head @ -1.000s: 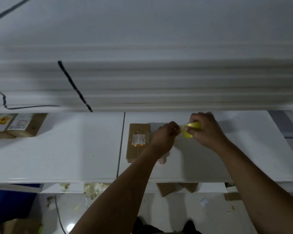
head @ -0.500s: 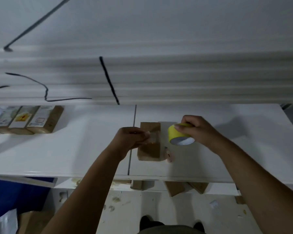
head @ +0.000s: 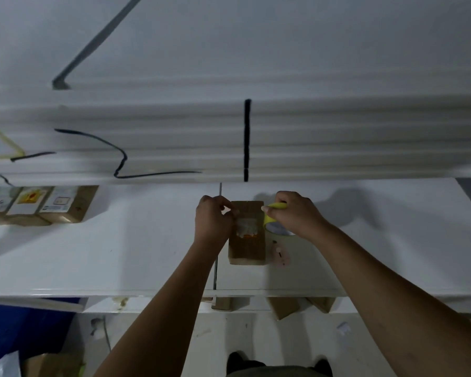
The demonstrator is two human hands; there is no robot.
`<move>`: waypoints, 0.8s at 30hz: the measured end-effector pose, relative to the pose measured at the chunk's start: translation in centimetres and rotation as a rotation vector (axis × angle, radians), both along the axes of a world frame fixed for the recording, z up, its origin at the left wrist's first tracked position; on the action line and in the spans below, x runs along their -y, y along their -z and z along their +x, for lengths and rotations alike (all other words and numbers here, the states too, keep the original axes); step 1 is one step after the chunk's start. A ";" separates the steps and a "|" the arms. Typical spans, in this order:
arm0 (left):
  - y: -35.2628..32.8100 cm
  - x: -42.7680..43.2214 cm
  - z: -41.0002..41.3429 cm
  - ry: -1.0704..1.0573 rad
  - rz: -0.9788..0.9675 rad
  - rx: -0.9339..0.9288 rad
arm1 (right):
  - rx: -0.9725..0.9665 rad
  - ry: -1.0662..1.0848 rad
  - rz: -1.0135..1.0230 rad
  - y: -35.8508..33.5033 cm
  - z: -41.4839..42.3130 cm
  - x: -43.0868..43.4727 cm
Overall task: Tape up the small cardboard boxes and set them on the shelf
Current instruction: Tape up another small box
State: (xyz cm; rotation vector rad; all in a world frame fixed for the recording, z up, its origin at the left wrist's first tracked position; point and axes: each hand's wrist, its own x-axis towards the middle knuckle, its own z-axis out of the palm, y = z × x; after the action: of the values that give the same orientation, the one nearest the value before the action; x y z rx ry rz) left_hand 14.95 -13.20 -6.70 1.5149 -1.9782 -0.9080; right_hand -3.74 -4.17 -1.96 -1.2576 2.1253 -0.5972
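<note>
Well, closest to the person, below the small cardboard box and under the front edge of the white table, a few more brown boxes peek out. The small cardboard box lies flat on the table, its long side pointing away from the person, with a torn white label on top. Just right of the box lies a little pink thing; I cannot tell what it is. The left hand is at the box's left side, touching it. Its fingers are curled into a small pinch at the far left corner. I think they hold the tape end, but the strip is thin and hard to see. The right hand is at the box's far right corner, its fingers curled round the yellow tape roll in a firm hold. To do this step well, I think the hands should pull the tape straight and tight across the box, lay it over the flaps, then rub it down flat so no bubbles are left. The box looks light and may slide, so one hand should press it down. Far left of the box, three boxes sit side by side in a row. Beyond the box, a black cable hangs down the white wall.
</note>
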 end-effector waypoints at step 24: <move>0.4 -7.8 -1.1 -0.023 -0.098 0.128 | -0.104 -0.063 -0.032 2.1 0.2 -0.6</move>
State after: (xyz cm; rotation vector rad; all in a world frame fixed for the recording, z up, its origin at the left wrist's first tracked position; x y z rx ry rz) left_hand 13.88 -5.35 -7.10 1.5712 -2.0577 -0.7093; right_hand -3.52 -3.56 -4.02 -1.3951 2.1590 -0.5517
